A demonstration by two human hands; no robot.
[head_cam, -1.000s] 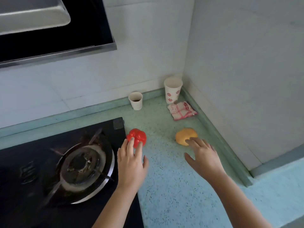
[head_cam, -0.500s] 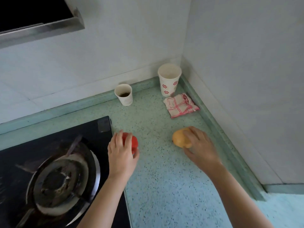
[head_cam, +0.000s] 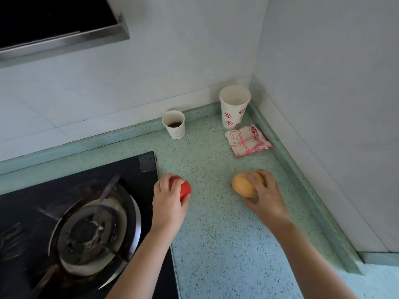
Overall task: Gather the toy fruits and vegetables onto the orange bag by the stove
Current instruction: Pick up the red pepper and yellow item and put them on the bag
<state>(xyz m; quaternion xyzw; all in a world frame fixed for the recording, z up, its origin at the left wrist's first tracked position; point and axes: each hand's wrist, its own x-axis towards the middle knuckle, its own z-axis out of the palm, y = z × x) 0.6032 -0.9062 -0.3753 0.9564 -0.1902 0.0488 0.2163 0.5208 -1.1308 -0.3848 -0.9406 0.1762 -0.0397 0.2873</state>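
Observation:
A red toy pepper [head_cam: 184, 188] sits at the right edge of the black stove, and my left hand [head_cam: 169, 203] is wrapped over it from the near side. To the right, an orange-yellow toy fruit [head_cam: 243, 185] rests on the green speckled counter [head_cam: 211, 244] with my right hand [head_cam: 264, 195] closed around its right side. Most of the pepper is hidden under my fingers. No orange bag is in view.
A gas stove [head_cam: 71, 223] with a round burner fills the lower left. At the back stand a small paper cup [head_cam: 173, 124] and a taller patterned cup [head_cam: 235, 109]. A folded red-checked cloth [head_cam: 247, 143] lies in the corner by the wall. A range hood [head_cam: 60, 24] hangs above.
Both hands reached forward from open, hovering poses and closed, the left onto the red pepper and the right onto the orange fruit. The view shifted slightly.

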